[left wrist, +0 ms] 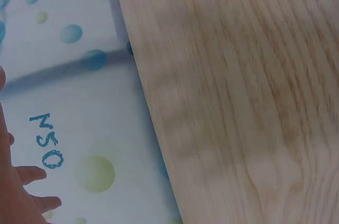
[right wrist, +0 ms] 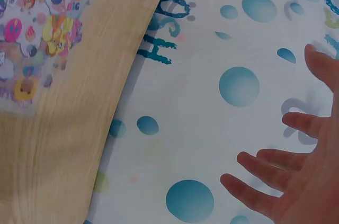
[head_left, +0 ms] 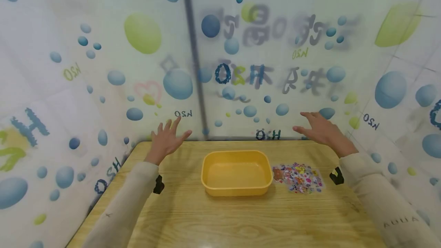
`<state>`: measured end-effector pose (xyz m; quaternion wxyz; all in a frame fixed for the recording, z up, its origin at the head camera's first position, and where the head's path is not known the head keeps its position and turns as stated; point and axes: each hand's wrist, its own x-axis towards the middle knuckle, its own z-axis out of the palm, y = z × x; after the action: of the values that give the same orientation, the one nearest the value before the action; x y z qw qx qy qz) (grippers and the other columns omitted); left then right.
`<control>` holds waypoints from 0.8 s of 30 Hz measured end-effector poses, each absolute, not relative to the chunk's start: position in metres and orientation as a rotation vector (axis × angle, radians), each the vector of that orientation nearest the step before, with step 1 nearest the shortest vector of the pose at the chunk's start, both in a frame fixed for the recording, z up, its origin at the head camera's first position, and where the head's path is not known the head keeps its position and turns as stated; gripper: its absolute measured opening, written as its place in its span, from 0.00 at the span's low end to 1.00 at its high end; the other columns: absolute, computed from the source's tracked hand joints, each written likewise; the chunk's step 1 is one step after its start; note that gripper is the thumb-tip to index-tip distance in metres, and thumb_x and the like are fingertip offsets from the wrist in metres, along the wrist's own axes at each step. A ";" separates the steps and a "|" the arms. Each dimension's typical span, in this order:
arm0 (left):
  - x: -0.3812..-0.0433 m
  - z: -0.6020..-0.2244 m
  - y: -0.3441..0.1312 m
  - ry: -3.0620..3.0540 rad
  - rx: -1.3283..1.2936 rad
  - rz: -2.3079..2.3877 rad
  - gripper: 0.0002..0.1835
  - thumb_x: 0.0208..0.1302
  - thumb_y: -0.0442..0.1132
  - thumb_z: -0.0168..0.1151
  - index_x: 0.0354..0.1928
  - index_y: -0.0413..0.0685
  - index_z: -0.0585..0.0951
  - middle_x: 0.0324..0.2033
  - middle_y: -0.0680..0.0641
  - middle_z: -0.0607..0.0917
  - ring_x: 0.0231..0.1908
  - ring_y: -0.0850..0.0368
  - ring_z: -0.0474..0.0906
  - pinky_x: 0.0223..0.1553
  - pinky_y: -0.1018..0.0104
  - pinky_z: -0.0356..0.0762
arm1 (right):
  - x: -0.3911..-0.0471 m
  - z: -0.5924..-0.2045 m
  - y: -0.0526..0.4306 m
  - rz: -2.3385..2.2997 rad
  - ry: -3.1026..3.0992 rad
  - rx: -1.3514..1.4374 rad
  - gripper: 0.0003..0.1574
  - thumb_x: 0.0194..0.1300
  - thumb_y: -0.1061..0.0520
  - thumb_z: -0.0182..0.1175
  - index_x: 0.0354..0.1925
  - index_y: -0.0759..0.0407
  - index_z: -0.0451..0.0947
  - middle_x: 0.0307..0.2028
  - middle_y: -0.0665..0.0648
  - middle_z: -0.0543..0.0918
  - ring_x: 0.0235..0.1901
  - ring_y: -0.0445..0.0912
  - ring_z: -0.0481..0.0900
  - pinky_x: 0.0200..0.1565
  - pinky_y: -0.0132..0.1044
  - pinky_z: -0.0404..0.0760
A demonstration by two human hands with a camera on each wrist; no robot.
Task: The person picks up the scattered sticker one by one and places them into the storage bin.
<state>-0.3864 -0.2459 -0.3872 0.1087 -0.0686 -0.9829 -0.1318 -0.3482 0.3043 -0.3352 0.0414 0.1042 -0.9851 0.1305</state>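
Observation:
Both hands are raised over the far part of the table, holding nothing. The left hand is spread, fingers straight, to the left of a yellow plastic tray. In the left wrist view only part of that hand shows at the left edge. My right hand hangs up and to the right of the tray, with thumb and fingers extended. Its fingers stand apart in the right wrist view. Beside the tray's right side lies a sheet of colourful cartoon stickers, nearest the right hand.
A wooden table carries the tray and stickers. Around it hang pale curtains printed with blue and green bubbles and lettering, close against its far edge. Black wrist devices show under both sleeves.

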 end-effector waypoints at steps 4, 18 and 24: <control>-0.380 -0.401 -0.238 -2.856 -0.243 -0.477 0.50 0.68 0.79 0.38 0.84 0.62 0.47 0.78 0.32 0.59 0.73 0.21 0.57 0.64 0.18 0.56 | -0.344 -0.344 0.303 0.445 -3.006 0.355 0.56 0.75 0.27 0.46 0.80 0.66 0.51 0.74 0.81 0.56 0.68 0.79 0.63 0.57 0.77 0.68; -0.359 -0.431 -0.198 -2.790 -0.334 -1.068 0.47 0.72 0.67 0.52 0.84 0.60 0.47 0.77 0.35 0.65 0.68 0.30 0.72 0.66 0.33 0.70 | -0.332 -0.370 0.305 0.621 -2.972 0.444 0.44 0.79 0.40 0.51 0.75 0.70 0.59 0.65 0.82 0.69 0.58 0.73 0.76 0.52 0.67 0.78; -0.351 -0.442 -0.181 -2.771 -0.404 -1.228 0.45 0.72 0.61 0.58 0.83 0.59 0.51 0.74 0.33 0.69 0.65 0.31 0.75 0.63 0.35 0.74 | -0.327 -0.388 0.306 0.730 -2.955 0.476 0.43 0.79 0.42 0.52 0.75 0.71 0.59 0.67 0.80 0.69 0.59 0.74 0.76 0.54 0.65 0.79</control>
<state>-0.3508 -0.1811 -0.4424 0.0418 -0.1321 -0.9055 -0.4011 -0.3274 0.3065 -0.3884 0.0304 0.1545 -0.9587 0.2368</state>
